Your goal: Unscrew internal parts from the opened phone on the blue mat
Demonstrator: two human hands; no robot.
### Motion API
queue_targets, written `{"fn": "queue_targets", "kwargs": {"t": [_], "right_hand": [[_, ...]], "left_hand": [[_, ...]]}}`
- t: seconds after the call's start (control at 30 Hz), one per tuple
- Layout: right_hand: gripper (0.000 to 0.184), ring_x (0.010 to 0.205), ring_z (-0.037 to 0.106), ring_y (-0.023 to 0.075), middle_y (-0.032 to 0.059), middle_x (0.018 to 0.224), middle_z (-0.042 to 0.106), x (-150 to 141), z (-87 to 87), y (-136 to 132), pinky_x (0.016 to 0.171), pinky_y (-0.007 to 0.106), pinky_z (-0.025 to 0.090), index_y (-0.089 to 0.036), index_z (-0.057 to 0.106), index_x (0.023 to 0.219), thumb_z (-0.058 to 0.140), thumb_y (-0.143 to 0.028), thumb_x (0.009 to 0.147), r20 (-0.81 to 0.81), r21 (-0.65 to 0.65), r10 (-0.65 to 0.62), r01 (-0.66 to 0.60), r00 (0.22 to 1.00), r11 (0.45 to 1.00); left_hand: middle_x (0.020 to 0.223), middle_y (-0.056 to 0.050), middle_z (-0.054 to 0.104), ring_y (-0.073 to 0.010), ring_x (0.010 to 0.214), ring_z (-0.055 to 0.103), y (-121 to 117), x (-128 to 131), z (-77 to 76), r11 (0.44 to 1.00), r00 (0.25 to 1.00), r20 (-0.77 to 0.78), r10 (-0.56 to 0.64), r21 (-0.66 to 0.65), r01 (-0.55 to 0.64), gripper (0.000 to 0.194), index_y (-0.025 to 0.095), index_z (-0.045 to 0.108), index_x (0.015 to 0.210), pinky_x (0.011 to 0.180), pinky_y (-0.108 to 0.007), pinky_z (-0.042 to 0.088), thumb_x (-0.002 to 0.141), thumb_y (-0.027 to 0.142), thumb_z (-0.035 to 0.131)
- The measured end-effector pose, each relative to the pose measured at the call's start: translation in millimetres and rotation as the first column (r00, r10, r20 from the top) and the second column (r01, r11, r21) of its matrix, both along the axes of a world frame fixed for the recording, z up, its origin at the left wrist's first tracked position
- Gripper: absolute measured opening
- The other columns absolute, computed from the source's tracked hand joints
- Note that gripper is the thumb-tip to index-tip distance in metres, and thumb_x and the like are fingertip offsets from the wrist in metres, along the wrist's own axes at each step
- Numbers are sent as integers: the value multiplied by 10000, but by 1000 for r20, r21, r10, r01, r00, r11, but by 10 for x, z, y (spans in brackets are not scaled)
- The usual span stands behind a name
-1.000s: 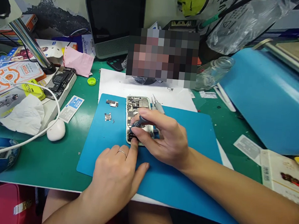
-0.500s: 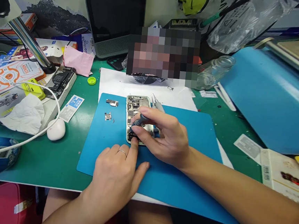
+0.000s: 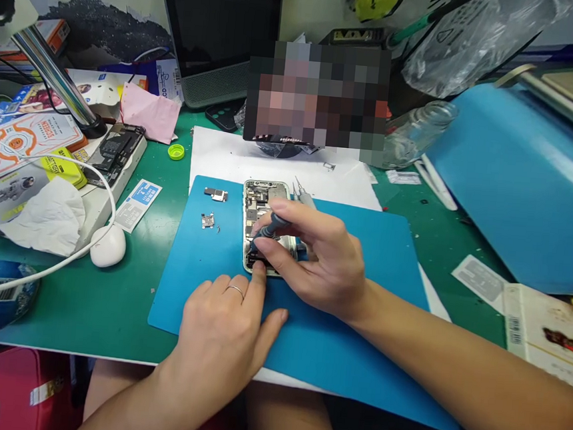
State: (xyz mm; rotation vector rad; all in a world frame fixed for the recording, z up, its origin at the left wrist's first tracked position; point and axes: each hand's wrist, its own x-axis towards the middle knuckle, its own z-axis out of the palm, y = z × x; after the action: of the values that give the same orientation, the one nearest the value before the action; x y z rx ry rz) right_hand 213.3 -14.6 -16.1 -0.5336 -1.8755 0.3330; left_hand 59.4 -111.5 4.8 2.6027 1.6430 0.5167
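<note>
An opened phone (image 3: 248, 206) lies on the blue mat (image 3: 353, 368), its inner boards and metal parts bare. My right hand (image 3: 325, 262) pinches a small dark screwdriver (image 3: 276, 223) between thumb and fingers, tilted over the lower part of the phone. Its tip is too small to make out. With the index finger stretched out, my left hand (image 3: 222, 316) presses on the phone's lower edge; its thumb is apart, and it grips nothing. Left of the phone lie a metal shield plate (image 3: 217, 195), a small bracket piece (image 3: 208, 221) and a tiny part (image 3: 218, 229).
Behind my right hand lies a grey tool with thin points (image 3: 302, 191). White paper (image 3: 222, 149) extends past the mat. On the left are a lamp post (image 3: 58, 78), a white cable (image 3: 61, 265), boxes and a crumpled tissue (image 3: 48, 217). A glass jar (image 3: 424, 130) lies at the back right.
Both hands keep almost the same place on the phone, and the screwdriver stays in my right hand. The view has shifted very slightly.
</note>
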Motion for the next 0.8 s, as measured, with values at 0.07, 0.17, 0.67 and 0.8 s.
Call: {"fn": "queue_targets", "kwargs": {"t": [0.07,0.17,0.67,0.8], "right_hand": [[628,922,785,184,72,1218,764,1,-4,-2,708,284,705,-274,487,1489,697,-90,926,-2,-3,-1,1,1000,1000],[627,920,782,181,72,1228,764,1,-11,-3,721,282,700,-267,490,1483,699,-84,922,-9,-1,5,-5,1000,1000],[599,943,785,187,70,1251,754,1,-26,3,736,300,704,-284,484,1474,685,-110,938,1,-15,3,-3,1000,1000],[600,938,780,182,73,1230,753,8,-24,7,731,290,704,-275,484,1474,685,-101,936,4,-16,11,-11,1000,1000]], "left_hand": [[855,-37,711,-222,732,678,5,0,-6,1000,1000,1,1,-3,-1,395,86,647,1257,613,-362,495,1003,388,636],[859,-36,712,-223,737,680,13,1,-13,1000,1000,1,0,-3,0,400,87,646,1263,613,-362,497,1007,394,630],[835,-29,699,-225,730,681,3,6,2,1000,1000,-3,7,-6,-7,404,80,652,1259,598,-376,505,1013,399,617],[829,-28,694,-221,731,680,1,2,5,1000,1000,-6,5,-16,-5,402,82,651,1261,596,-370,503,1025,403,599]]}}
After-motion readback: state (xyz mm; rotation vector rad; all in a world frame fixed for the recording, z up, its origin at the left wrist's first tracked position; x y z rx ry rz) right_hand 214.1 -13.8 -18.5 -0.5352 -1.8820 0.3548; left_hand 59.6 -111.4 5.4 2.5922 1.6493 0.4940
